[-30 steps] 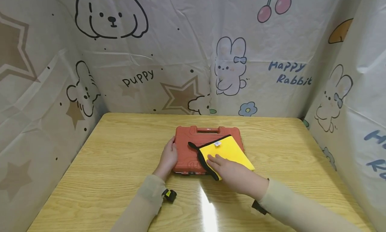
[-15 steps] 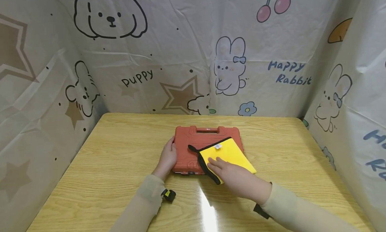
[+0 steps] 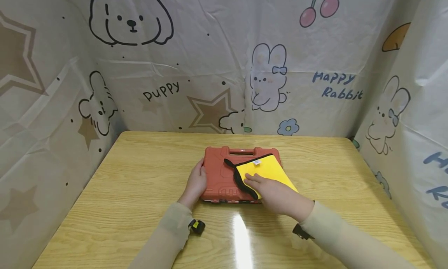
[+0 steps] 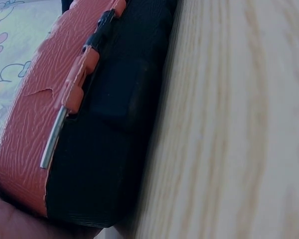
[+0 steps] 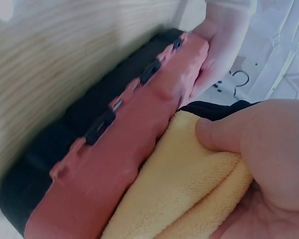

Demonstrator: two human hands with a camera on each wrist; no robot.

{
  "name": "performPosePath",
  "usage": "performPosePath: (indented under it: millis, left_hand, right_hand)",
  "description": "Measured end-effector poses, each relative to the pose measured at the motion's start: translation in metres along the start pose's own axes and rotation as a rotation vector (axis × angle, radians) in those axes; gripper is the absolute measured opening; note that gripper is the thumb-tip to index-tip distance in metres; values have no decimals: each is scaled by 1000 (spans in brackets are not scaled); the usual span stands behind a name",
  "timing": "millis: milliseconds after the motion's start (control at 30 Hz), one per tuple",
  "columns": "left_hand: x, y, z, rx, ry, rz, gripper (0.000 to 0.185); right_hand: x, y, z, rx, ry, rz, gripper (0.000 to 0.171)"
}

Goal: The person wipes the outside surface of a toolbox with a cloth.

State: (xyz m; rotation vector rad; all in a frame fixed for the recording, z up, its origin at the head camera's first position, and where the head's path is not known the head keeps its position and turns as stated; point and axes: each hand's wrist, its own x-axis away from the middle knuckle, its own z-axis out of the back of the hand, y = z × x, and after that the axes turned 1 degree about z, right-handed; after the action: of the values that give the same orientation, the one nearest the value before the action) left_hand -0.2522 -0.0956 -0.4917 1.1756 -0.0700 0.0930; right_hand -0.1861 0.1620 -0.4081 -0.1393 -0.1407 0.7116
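Note:
A red tool case [image 3: 220, 175] lies flat at the middle of the wooden table [image 3: 133, 191], handle toward the far wall. My left hand [image 3: 198, 175] grips its left edge, fingers wrapped over the side; the left wrist view shows the case's red lid [image 4: 35, 114] over a black base. A yellow cloth [image 3: 267, 170] with a black border lies on the right half of the lid. My right hand [image 3: 260, 185] rests on it, fingers laid across it. In the right wrist view the thumb [image 5: 224, 134] digs into the folded cloth [image 5: 179, 189] beside the case [image 5: 129, 144].
Cartoon-printed sheets [image 3: 224, 67] wall in the table at the back and on both sides. A small black wrist camera [image 3: 197, 225] sits on my left sleeve. Bare wood lies all round the case.
My right hand has slid the yellow cloth away from me, farther onto the lid. The left hand and the case have stayed put.

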Motion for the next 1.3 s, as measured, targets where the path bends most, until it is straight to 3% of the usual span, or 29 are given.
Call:
performPosePath:
  millis: [467,1133,1300]
  left_hand:
    - [2,0,1,-27,-5,-8,50]
    - [3,2,1,-15,-7,-9,50]
    - [3,4,1,-12,-7,-6,50]
  right_hand:
    - [-26,33,4,-50,-21,-107,58]
    - [-60,79,10,-99,36,-253,50]
    - [-63,85,10,-100,54,-255,49]
